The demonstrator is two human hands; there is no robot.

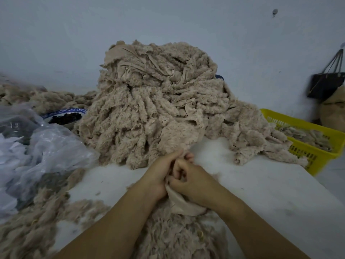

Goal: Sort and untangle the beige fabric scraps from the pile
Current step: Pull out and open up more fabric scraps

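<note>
Both hands meet just in front of the pile [149, 109]: left hand [159, 174] and right hand [190, 181] curl round one beige scrap [183, 205], pinching adjacent spots, probably to tease it free of tangled neighbours.

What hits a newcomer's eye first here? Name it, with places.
The tall pile of beige fleece scraps in the middle dominates. In front of it, the left hand and right hand together grip one beige scrap. A yellow basket sits at the right edge, a clear plastic bag at the left.
</note>
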